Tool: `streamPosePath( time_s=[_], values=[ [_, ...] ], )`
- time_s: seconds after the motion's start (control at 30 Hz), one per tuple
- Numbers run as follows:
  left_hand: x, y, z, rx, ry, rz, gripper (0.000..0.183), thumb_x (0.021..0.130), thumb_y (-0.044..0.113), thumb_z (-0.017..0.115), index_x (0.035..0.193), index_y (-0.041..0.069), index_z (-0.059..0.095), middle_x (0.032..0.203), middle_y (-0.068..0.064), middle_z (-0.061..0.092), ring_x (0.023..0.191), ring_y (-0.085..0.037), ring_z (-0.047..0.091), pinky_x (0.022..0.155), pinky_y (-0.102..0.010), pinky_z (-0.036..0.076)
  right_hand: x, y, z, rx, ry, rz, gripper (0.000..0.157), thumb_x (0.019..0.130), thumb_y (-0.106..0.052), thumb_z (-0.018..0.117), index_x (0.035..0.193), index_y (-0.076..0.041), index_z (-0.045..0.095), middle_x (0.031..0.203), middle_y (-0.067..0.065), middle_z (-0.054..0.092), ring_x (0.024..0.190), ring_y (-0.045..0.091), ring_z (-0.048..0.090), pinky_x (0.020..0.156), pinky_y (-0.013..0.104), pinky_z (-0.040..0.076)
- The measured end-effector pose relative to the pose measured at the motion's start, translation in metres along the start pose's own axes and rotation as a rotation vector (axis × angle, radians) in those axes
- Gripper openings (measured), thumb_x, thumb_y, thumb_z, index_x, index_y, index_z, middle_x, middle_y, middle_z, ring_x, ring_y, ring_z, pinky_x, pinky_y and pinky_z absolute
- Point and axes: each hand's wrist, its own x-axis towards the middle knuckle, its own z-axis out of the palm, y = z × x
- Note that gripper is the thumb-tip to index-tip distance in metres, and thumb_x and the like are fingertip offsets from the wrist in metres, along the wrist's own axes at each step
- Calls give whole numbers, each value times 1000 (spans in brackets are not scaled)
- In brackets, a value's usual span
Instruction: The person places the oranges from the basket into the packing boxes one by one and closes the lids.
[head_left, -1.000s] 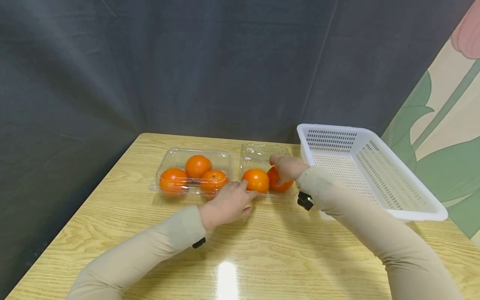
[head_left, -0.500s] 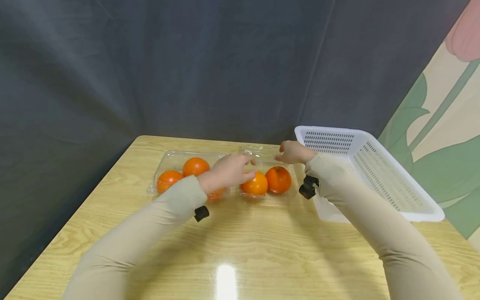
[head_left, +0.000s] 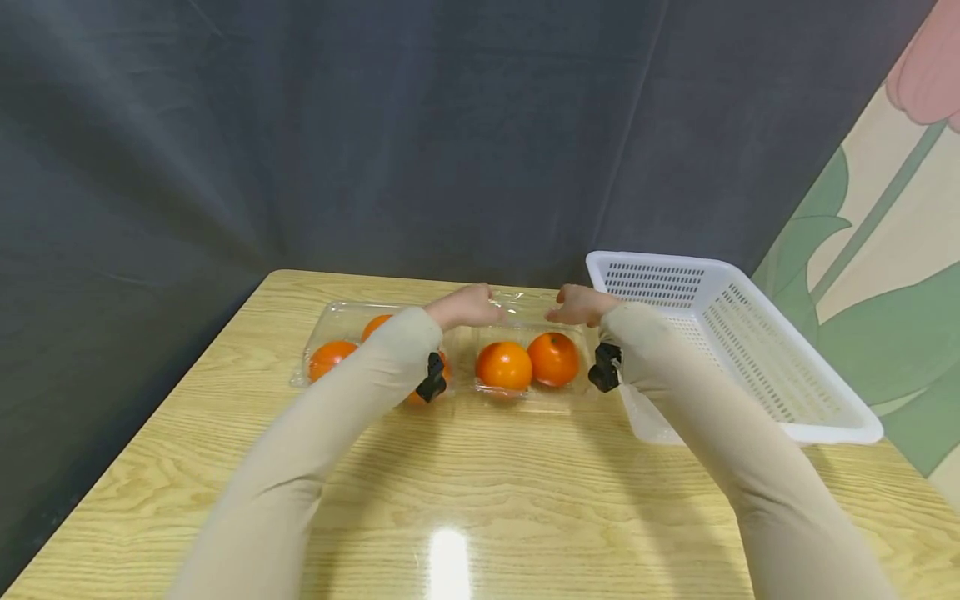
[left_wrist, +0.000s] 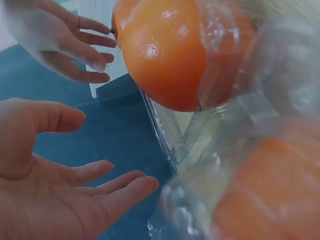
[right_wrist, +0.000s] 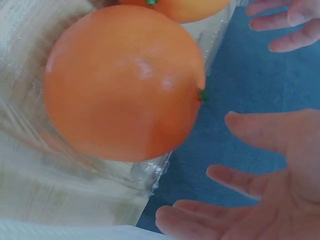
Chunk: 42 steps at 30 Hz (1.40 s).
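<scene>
Two oranges, a left one (head_left: 504, 365) and a right one (head_left: 553, 359), sit side by side in a clear plastic clamshell box (head_left: 536, 327). Its lid (head_left: 525, 302) lies folded back behind them. My left hand (head_left: 474, 305) is at the lid's left side, fingers spread and holding nothing in the left wrist view. At the lid's right side is my right hand (head_left: 579, 305), also with extended fingers and nothing in them in the right wrist view. Whether fingertips touch the lid, I cannot tell. A second clear box (head_left: 341, 310) holds more oranges (head_left: 330, 358), partly hidden by my left sleeve.
A white perforated plastic basket (head_left: 832, 434) stands on the right of the wooden table (head_left: 480, 492), close to my right forearm. Behind the table's back edge hangs a dark curtain (head_left: 420, 142). A floral panel (head_left: 892, 275) is at the far right.
My right hand has let go of the right orange and moved back toward the lid. My left hand has left the front of the box and reached over to the lid's left side.
</scene>
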Motion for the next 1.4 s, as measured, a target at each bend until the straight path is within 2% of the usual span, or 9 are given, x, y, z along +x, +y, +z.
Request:
streamPosePath(
  time_s=[0.17,0.4,0.6,0.83,0.93,1.07,1.17,1.27,1.4],
  values=[
    [9,0,0,-110,-71,-63,69,97,26,39,148,-4,3,158,-17,-4,147,-27,1,120,-37,12,5,0,5,-35,-10,-8,59,93,-30,48,135,10,36,135,29,44,114,37,50,91,45,49],
    [18,-8,2,-217,-70,-104,58,97,26,42,145,-2,25,155,-16,19,142,-30,25,115,-44,26,7,1,9,-10,-40,-2,61,94,-31,47,137,10,34,139,29,40,123,39,45,100,48,44],
    [18,-11,2,-274,-95,-119,60,98,28,42,146,-1,21,153,-15,22,142,-29,26,115,-44,26,11,4,11,45,-97,29,65,95,-36,44,139,9,28,140,28,38,113,36,46,98,47,45],
    [19,-12,2,-301,-95,-127,58,98,29,44,143,-2,25,150,-13,30,140,-25,31,114,-40,30,14,8,10,111,-106,65,64,95,-38,46,137,7,31,110,17,45,75,19,42,62,23,33],
    [18,-12,2,-314,-96,-133,60,97,29,44,144,-1,23,150,-13,28,140,-25,30,114,-41,29,13,9,9,171,-112,64,64,95,-36,45,138,9,29,108,16,42,71,16,37,60,22,30],
    [19,-13,2,-338,-102,-136,58,98,29,45,144,0,26,152,-12,28,141,-25,29,114,-41,29,10,10,7,233,-118,69,67,96,-35,44,141,10,22,135,25,36,104,33,47,86,34,46],
    [20,-13,2,-353,-104,-130,50,98,28,44,141,3,36,152,-9,31,141,-24,29,115,-42,28,10,10,8,263,-108,73,68,96,-36,45,142,9,21,147,28,26,128,43,37,106,51,37],
    [19,-13,2,-367,-101,-129,44,98,28,43,135,3,44,151,-9,32,141,-24,30,114,-41,29,10,11,8,307,-86,70,69,96,-35,46,142,7,19,148,27,25,134,42,31,109,56,31],
    [19,-13,2,-371,-87,-133,54,97,29,44,142,2,31,153,-11,26,141,-25,29,114,-41,29,11,14,9,361,-43,66,68,95,-34,48,141,7,20,146,27,26,136,41,29,109,58,28]
  ],
)
